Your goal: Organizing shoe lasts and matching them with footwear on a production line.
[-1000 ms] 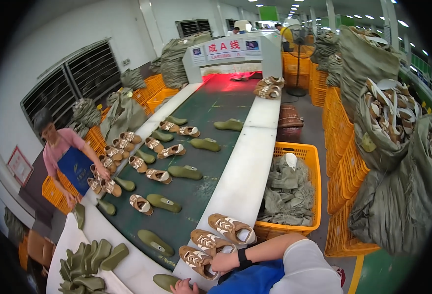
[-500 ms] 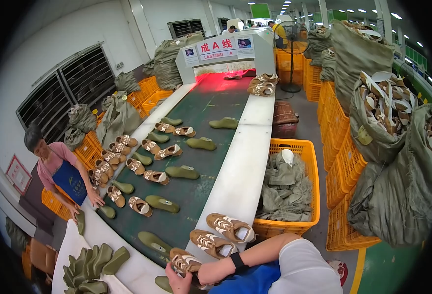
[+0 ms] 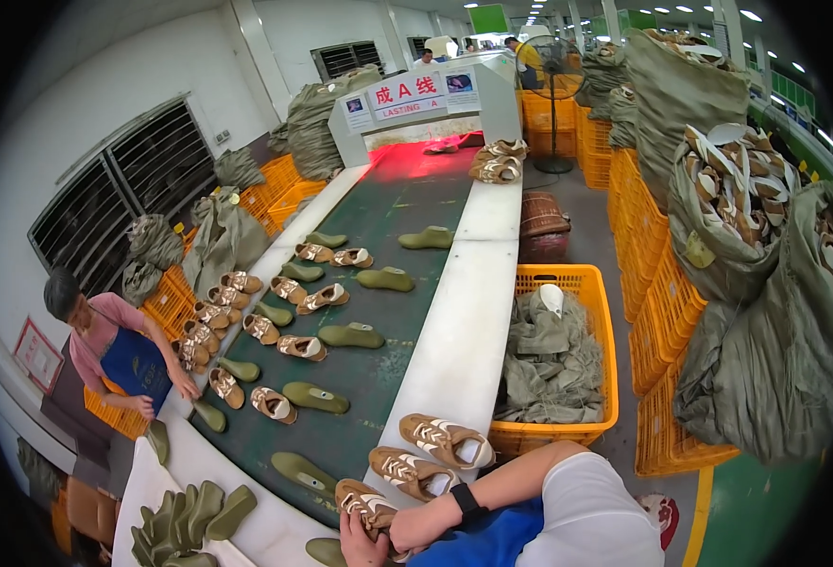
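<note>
Orange crate [image 3: 601, 427] w/ grey sacks [image 3: 549, 354]; hand [image 3: 407, 531] grips shoe [image 3: 364, 503].

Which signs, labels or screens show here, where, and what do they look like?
Banner sign: on the tunnel machine's front over the far end of the belt; wide white strip, red characters, small pictures at both ends.
Green panel: hanging overhead beyond the machine; plain green rectangle.
Wall notice: left wall behind the co-worker; white sheet, red frame.
No screens seen.
</note>
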`<control>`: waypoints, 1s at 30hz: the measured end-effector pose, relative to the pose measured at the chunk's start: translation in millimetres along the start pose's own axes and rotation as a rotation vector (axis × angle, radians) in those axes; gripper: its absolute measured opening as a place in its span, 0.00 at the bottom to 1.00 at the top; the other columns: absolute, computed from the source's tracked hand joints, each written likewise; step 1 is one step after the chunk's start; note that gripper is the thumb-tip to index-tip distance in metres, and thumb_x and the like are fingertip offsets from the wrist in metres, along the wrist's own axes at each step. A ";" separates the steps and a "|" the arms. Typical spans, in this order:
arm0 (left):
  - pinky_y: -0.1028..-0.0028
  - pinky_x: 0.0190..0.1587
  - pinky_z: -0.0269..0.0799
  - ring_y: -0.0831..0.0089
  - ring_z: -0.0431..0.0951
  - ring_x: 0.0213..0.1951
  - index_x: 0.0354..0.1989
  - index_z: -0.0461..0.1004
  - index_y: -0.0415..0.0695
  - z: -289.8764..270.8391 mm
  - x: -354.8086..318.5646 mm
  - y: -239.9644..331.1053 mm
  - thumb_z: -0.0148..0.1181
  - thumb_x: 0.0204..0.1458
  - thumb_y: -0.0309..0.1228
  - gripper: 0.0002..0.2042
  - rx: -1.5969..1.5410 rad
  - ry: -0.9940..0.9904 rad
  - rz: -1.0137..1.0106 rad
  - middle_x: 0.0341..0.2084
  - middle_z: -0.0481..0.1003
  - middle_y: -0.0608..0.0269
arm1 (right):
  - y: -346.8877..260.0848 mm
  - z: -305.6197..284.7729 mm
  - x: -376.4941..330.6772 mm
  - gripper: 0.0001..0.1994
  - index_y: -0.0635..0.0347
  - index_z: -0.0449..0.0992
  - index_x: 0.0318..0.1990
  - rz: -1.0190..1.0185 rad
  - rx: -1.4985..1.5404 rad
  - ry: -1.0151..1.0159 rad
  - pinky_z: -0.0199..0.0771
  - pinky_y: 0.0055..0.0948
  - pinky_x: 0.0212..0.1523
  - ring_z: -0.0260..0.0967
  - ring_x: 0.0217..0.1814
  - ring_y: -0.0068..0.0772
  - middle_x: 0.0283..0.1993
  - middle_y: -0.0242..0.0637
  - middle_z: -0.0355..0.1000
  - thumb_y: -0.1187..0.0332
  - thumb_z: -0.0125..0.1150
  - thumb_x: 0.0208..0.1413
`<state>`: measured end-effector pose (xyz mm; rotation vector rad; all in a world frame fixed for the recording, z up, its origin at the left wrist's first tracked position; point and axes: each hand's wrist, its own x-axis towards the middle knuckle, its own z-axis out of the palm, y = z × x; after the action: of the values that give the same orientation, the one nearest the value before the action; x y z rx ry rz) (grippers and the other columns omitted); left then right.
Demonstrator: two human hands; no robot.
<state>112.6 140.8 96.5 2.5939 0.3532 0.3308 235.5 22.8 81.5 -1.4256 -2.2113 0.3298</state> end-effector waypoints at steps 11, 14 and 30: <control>0.63 0.40 0.70 0.48 0.74 0.38 0.52 0.66 0.38 -1.3 -5.5 -12.2 0.52 0.46 0.27 0.21 -0.171 0.076 -0.089 0.38 0.73 0.41 | 10.1 -9.7 1.1 0.18 0.62 0.74 0.22 0.306 0.385 -0.042 0.62 0.41 0.24 0.66 0.23 0.49 0.19 0.46 0.69 0.55 0.54 0.50; 0.62 0.35 0.71 0.49 0.75 0.33 0.47 0.70 0.40 -4.9 -1.3 10.9 0.52 0.49 0.29 0.16 -0.125 0.190 -0.165 0.33 0.74 0.43 | 6.0 -26.6 5.9 0.16 0.62 0.72 0.19 0.322 0.413 0.052 0.62 0.40 0.24 0.66 0.22 0.47 0.17 0.45 0.68 0.59 0.56 0.49; 0.63 0.43 0.69 0.55 0.75 0.39 0.45 0.69 0.42 -14.0 6.4 25.6 0.54 0.50 0.27 0.13 -0.081 0.344 -0.077 0.36 0.74 0.51 | 7.2 -32.6 15.1 0.09 0.58 0.67 0.38 0.330 -0.053 0.530 0.70 0.34 0.25 0.68 0.31 0.41 0.34 0.39 0.63 0.69 0.55 0.48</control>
<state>119.3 127.4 122.3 2.4328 0.5441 0.7512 252.9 37.6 110.1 -1.6765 -1.5745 -0.0071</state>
